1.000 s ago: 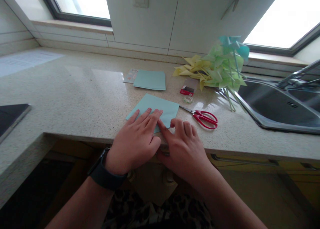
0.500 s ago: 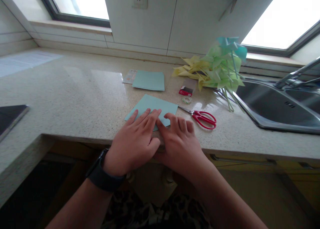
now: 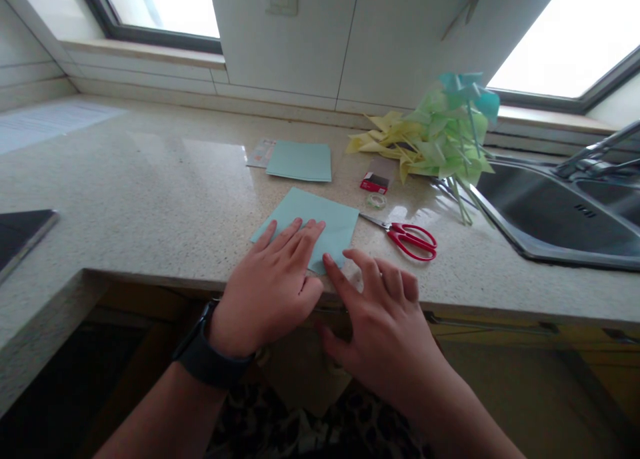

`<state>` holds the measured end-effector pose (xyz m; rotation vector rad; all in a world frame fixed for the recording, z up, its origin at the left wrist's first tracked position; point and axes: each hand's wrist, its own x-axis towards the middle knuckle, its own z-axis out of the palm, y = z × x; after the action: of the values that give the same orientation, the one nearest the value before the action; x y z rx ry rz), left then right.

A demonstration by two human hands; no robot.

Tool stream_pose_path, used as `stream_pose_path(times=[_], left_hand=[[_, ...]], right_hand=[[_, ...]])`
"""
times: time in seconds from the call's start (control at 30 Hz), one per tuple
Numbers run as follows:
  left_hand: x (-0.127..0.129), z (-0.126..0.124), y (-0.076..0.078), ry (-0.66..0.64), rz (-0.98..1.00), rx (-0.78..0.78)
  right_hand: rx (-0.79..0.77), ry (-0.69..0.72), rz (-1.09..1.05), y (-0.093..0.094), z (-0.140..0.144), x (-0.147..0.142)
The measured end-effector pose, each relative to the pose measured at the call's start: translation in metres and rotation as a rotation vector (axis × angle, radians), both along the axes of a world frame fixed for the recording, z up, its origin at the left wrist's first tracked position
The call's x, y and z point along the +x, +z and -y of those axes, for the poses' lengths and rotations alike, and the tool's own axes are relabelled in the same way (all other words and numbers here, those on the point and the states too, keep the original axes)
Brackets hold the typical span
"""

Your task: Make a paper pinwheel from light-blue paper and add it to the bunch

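Your left hand (image 3: 267, 282) lies flat, fingers spread, pressing the near-left part of the light blue sheet (image 3: 320, 220) onto the tabletop (image 3: 150, 199). Your right hand (image 3: 385, 312) is open w/ fingers loosely splayed, holding nothing; its forefinger tip sits at the sheet's near corner, the rest of the hand hangs off the paper over the tabletop edge. The sheet sits near the front edge, centre of the view, turned a bit so one corner points at you.

Progress, as I judge it: early. The sheet looks like a plain flat piece; whether a fold or crease is already in it I can't tell, since your left hand covers much of it. No cuts visible, nothing taped or pinned, no stick attached.

Tools look untouched: red scissors (image 3: 413, 237) lie shut just right of the sheet, blades pointing toward it; small tape roll (image 3: 377, 200) and a little red box (image 3: 374, 181) sit just beyond. A spare stack of blue paper (image 3: 300, 160) lies farther back.

Finished stuff: a pile of paper pinwheels (image 3: 435, 139) in yellow, green & blue, on sticks, beside the sink (image 3: 560, 212). So plenty are done, and this blue one probably has nearly all its steps left: creasing, cutting, fixing.
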<state>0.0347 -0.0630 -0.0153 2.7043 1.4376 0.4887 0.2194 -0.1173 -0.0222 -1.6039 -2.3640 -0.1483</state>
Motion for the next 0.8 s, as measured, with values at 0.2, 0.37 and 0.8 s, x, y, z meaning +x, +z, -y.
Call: stream_pose_path(times=[0.2,0.37,0.8], left_hand=[[0.0,0.0,0.0,-0.001,-0.001,-0.003],[0.0,0.0,-0.001,0.001,-0.009,-0.001],[0.001,0.0,-0.001,-0.008,-0.017,-0.009]], right_hand=[[0.013,-0.008,-0.004,-0.002,0.016,0.01],[0.022,-0.003,-0.013,-0.002,0.012,0.006],[-0.009,0.004,0.041,0.001,-0.006,-0.002]])
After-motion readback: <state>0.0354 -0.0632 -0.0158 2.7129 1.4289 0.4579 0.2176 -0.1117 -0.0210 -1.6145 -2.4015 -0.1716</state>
